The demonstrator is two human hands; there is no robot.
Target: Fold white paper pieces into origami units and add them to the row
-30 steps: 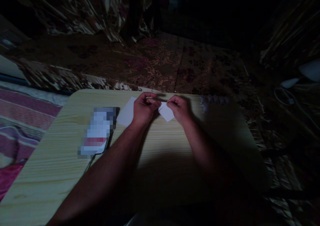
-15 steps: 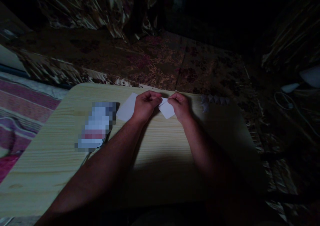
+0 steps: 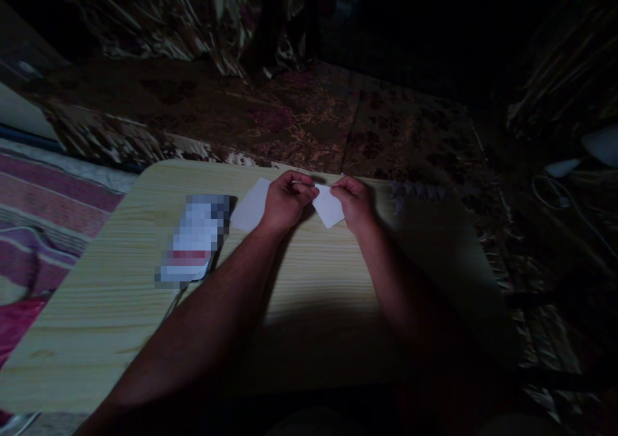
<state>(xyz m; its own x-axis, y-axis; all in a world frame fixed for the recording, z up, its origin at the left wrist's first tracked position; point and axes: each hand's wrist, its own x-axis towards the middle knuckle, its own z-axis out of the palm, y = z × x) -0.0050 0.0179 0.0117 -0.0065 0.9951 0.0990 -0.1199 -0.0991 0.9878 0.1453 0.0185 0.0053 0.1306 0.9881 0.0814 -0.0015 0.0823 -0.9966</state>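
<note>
A small white piece of paper (image 3: 329,208) is held between my two hands near the far edge of the wooden table (image 3: 313,275). My left hand (image 3: 288,201) pinches its upper left edge between thumb and fingers. On the other side, my right hand (image 3: 355,199) grips the paper's upper right edge, fingers closed. The paper's lower corner points toward me; its top edge is partly hidden by my fingers. A larger white sheet (image 3: 248,207) lies flat just left of my left hand, partly covered by it.
A blurred-out phone-like device (image 3: 193,236) lies on the table's left, with a cable (image 3: 171,304) at its near end. Several small folded pieces (image 3: 418,191) sit in a row at the far right. Striped fabric (image 3: 53,210) is left of the table; patterned cloth (image 3: 290,111) lies beyond.
The view has shifted slightly. Both hands still hold the small paper, which now shows a flatter, more even face between them; the fold line near its top left no longer shows.
</note>
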